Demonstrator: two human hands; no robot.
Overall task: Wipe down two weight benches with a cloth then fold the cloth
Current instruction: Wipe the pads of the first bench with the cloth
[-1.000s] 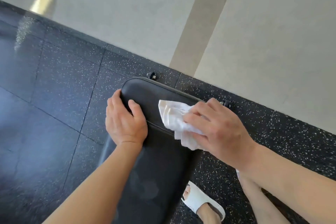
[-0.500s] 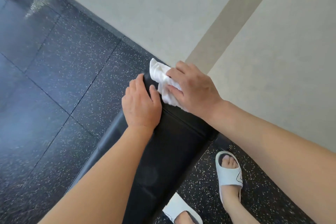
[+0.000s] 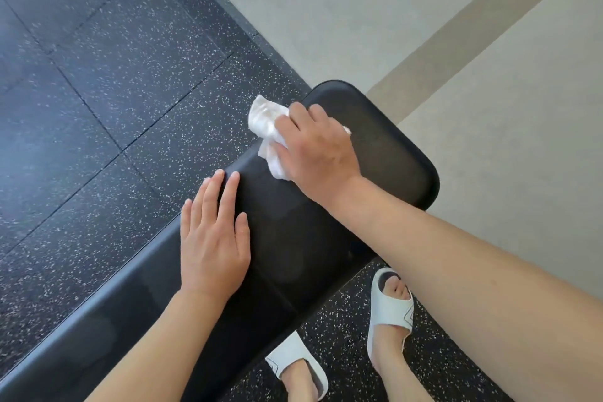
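The white cloth (image 3: 266, 132), bunched in the closed grip of the right hand (image 3: 315, 148), has been drawn from the end edge onto the bench pad (image 3: 385, 153), while the left hand (image 3: 212, 238), now released, is laid flat and open, indicating wiping continues.

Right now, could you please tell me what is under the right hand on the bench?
A crumpled white cloth lies under the right hand, pressed to the black bench. Its left part sticks out past the fingers; the rest, and the pad beneath, is covered.
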